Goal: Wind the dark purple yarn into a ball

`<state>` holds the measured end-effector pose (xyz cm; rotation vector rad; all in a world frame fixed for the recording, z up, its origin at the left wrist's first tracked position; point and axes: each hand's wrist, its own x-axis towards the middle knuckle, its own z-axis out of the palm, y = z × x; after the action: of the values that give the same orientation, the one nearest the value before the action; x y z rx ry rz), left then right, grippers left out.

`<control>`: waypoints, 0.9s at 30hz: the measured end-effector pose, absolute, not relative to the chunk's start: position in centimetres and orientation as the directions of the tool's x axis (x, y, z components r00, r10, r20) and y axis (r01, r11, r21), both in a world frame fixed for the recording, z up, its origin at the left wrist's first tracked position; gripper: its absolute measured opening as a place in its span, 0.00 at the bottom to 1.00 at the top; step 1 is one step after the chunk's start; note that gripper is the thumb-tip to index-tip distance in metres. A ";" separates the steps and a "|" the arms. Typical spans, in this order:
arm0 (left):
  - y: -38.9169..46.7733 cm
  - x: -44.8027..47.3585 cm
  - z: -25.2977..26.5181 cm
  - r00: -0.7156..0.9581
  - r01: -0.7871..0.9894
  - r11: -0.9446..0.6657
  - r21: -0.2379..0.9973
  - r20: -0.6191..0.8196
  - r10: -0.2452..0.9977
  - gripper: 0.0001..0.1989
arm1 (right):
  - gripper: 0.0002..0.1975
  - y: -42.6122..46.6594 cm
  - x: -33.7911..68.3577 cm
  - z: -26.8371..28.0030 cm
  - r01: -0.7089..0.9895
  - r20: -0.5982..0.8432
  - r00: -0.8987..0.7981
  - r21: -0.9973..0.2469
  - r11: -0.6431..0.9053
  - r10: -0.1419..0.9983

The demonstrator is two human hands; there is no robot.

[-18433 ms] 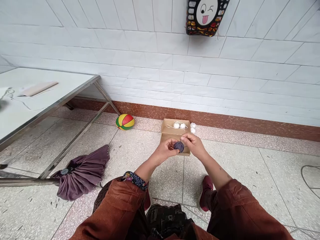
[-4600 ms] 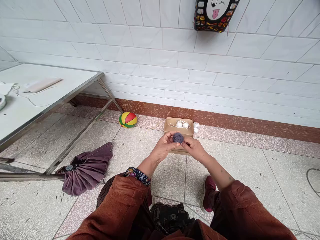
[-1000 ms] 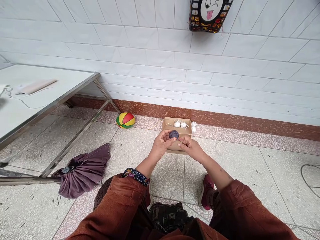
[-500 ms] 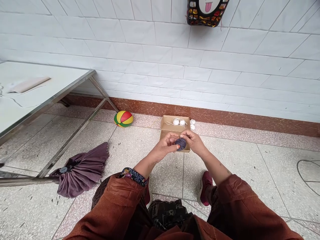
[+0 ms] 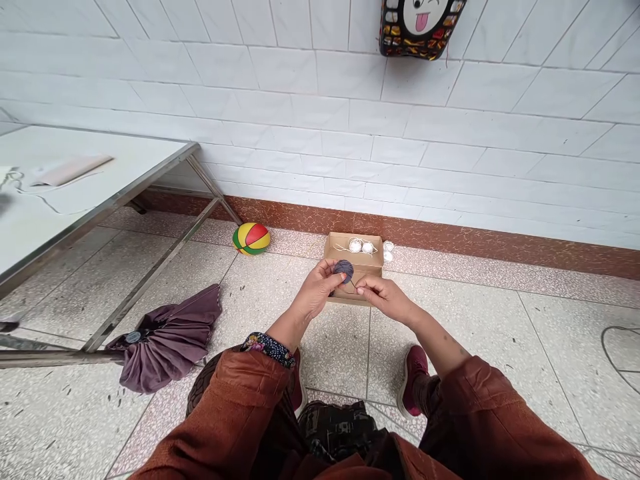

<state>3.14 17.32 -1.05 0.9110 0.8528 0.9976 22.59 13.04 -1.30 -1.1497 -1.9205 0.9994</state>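
My left hand (image 5: 316, 288) is closed round a small ball of dark grey-purple yarn (image 5: 343, 270), its thumb on the near side. A short strand of that yarn (image 5: 353, 283) runs from the ball to my right hand (image 5: 383, 293), which pinches it between thumb and fingertips. Both hands are above an open cardboard box (image 5: 331, 250) on the floor by the wall. White yarn balls (image 5: 355, 245) with loose ends lie in the box's far part. My hands hide some of its near part.
White balls (image 5: 389, 247) lie right of the box. A colourful ball (image 5: 251, 239) rests by a metal-framed table (image 5: 150, 150). On the floor at left is a folded purple umbrella (image 5: 165, 340); a black basket (image 5: 417, 47) hangs on the wall. A cable (image 5: 607, 347) lies at right.
The yarn ball has moved left and up with my left hand. My right hand has come away from it, to the right and slightly down, drawing out a strand.
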 end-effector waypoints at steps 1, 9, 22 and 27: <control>17.3 3.3 -1.2 0.268 -0.253 0.211 0.944 -0.141 0.953 0.19 | 0.12 12.8 22.6 -0.8 0.364 0.191 -0.409 -0.863 0.351 0.892; 15.6 4.2 -0.9 0.510 0.004 0.071 0.997 -0.063 0.858 0.20 | 0.10 14.2 23.1 0.2 0.363 0.356 -0.216 -0.835 0.414 0.909; 17.7 3.7 -2.3 0.227 -0.146 0.115 0.983 -0.079 0.971 0.20 | 0.11 13.1 22.2 -1.4 0.401 0.184 -0.406 -0.844 0.356 0.895; 16.7 4.2 -2.0 0.388 0.092 -0.006 0.996 -0.030 0.921 0.20 | 0.13 13.3 23.2 0.1 0.383 0.277 -0.355 -0.828 0.409 0.893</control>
<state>4.18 16.73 -2.05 1.4287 0.9770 0.8554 23.17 13.30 0.11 -1.0875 -1.9197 0.8660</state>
